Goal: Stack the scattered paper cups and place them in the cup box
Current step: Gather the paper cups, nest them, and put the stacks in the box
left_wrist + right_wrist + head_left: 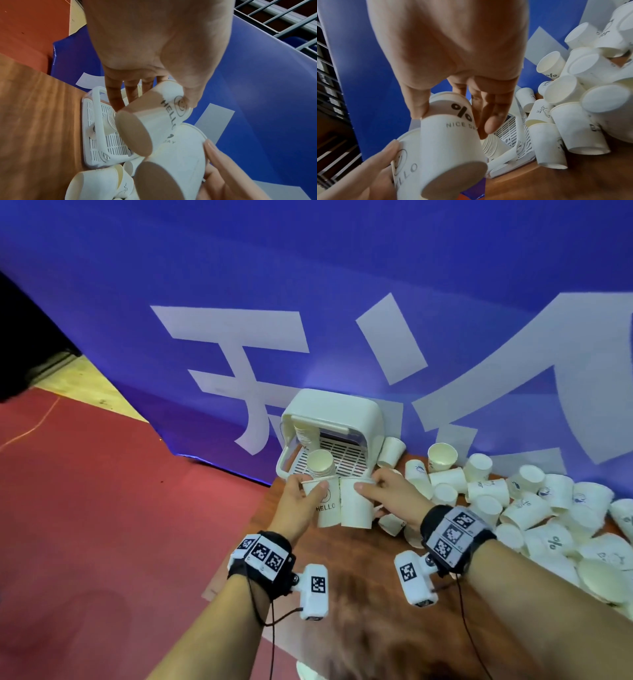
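The left hand (pixel 303 498) holds a HELLO cup (pixel 325 508) near its rim, thumb on the near wall and fingers (pixel 114 94) curled round the far side. The right hand (pixel 387 491) grips a second cup (pixel 356 505), printed NICE DAY, the same way, thumb pressed against one wall and fingers (pixel 489 119) wrapped over the other. Both cups are upright, mouths up, side by side and touching, held above the desk (pixel 342 559) just in front of the cup box (pixel 332 412). The box stands open at the desk's far left edge, with a slotted tray (pixel 346 453) that already carries one stack (pixel 320 463) and another stack (pixel 301 433) leaning deeper inside. To the right a heap (pixel 531 508) of loose cups lies tipped every way, so most of the task appears undone. These cups look very light and thin-walled; a hard squeeze at mid-body would probably dent them, while the rolled rim is the stiffest place to take hold. Nesting one in the other likely needs the upper cup's base centred over the lower mouth, then a gentle push, since a tilted entry could jam or crease the wall. A finished stack is best held low around its body with a finger under the base, lest inner cups slide out.
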Action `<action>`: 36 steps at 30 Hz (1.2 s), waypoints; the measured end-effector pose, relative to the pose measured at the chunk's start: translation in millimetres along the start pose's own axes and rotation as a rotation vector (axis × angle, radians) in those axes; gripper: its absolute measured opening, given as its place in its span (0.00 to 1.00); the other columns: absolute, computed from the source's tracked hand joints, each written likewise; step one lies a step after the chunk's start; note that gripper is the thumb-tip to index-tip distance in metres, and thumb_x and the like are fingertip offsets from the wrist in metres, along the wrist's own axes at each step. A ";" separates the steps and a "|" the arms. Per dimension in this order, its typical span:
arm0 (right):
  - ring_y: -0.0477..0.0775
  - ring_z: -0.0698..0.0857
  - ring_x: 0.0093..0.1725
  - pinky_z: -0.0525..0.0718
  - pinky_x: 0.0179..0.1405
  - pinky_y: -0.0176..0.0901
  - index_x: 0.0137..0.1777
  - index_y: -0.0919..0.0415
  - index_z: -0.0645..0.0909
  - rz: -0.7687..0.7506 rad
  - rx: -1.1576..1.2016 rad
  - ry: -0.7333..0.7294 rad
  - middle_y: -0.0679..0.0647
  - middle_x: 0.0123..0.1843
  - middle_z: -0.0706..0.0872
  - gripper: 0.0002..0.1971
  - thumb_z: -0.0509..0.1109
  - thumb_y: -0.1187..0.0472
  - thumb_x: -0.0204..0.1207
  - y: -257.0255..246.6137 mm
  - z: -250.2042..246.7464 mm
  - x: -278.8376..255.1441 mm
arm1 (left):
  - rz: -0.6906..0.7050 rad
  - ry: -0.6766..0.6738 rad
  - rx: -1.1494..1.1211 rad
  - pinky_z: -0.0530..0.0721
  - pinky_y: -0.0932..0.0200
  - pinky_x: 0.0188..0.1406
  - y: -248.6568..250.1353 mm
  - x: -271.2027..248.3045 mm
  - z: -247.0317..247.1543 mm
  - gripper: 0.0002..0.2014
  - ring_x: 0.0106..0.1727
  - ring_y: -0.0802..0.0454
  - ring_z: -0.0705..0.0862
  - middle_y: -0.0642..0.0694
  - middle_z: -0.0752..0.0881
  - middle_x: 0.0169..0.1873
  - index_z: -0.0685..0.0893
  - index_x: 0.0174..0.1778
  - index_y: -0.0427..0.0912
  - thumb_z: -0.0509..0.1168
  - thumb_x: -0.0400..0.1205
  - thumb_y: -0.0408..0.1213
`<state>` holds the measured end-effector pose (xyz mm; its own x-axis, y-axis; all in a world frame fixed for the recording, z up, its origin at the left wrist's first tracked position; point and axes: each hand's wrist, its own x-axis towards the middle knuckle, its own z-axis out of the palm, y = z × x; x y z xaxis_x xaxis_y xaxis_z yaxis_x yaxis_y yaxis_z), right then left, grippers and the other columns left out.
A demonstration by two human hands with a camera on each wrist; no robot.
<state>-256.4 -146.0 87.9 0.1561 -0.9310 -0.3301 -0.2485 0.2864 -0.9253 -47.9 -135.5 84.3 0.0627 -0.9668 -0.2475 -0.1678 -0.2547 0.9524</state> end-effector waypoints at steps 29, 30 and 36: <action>0.53 0.76 0.63 0.74 0.63 0.42 0.74 0.47 0.70 0.018 -0.514 0.244 0.53 0.65 0.72 0.36 0.80 0.56 0.67 -15.8 18.1 117.5 | 0.195 -0.171 0.390 0.77 0.50 0.69 -13.7 190.7 -52.1 0.36 0.67 0.51 0.75 0.47 0.74 0.68 0.72 0.64 0.55 0.82 0.64 0.35; 0.53 0.76 0.64 0.74 0.65 0.43 0.74 0.48 0.70 0.010 -0.521 0.240 0.53 0.65 0.72 0.36 0.80 0.56 0.67 -14.6 17.6 118.5 | 0.198 -0.177 0.405 0.77 0.50 0.69 -15.6 191.8 -50.7 0.36 0.67 0.51 0.75 0.47 0.73 0.69 0.73 0.65 0.54 0.82 0.63 0.37; 0.49 0.75 0.66 0.71 0.65 0.39 0.75 0.49 0.70 -0.027 -0.504 0.225 0.48 0.67 0.74 0.37 0.82 0.54 0.67 -7.1 15.2 126.9 | 0.223 -0.200 0.515 0.79 0.47 0.66 -28.1 199.1 -41.7 0.38 0.64 0.51 0.76 0.52 0.75 0.62 0.76 0.64 0.50 0.82 0.59 0.53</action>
<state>-220.4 -262.7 49.7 -0.0256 -0.9776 -0.2089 -0.6824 0.1698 -0.7110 10.3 -320.1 15.7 -0.2074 -0.9699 -0.1279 -0.6144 0.0274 0.7885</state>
